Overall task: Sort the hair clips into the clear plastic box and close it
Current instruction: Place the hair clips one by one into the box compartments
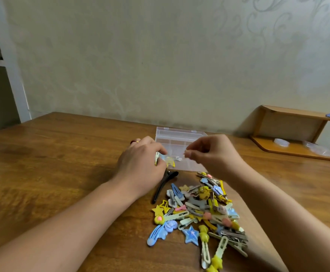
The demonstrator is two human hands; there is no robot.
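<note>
The loose heap of small hair clips [197, 214], plastic and metal in yellow, pale blue, pink and grey, with stars, flowers and snap shapes among them, lies on the table in the lower centre of the frame. A long black plastic alligator clip [163, 186] lies at the heap's upper left edge, partly under the left wrist.

Just above the heap, in the middle of the frame, stands the clear plastic box [180, 146], divided into compartments, its transparent lid standing open at the back. As far as can be seen through the hands, the visible compartments hold little or nothing.

The left hand [142, 163] hovers at the box's left front corner, fingers curled round a small bunch of yellow and pale blue clips [167, 160] that juts toward the box. The right hand [213, 152] is over the box's right front, thumb and forefinger pinched together at the tip of that bunch; whether they grip a clip or only touch it is too small to tell.

By the look of it the sorting has barely begun: nearly all the clips are still out on the brown wooden table [62, 154], and the lid is not yet closed.

At the right edge of the frame sits a low wooden shelf [289, 132].
</note>
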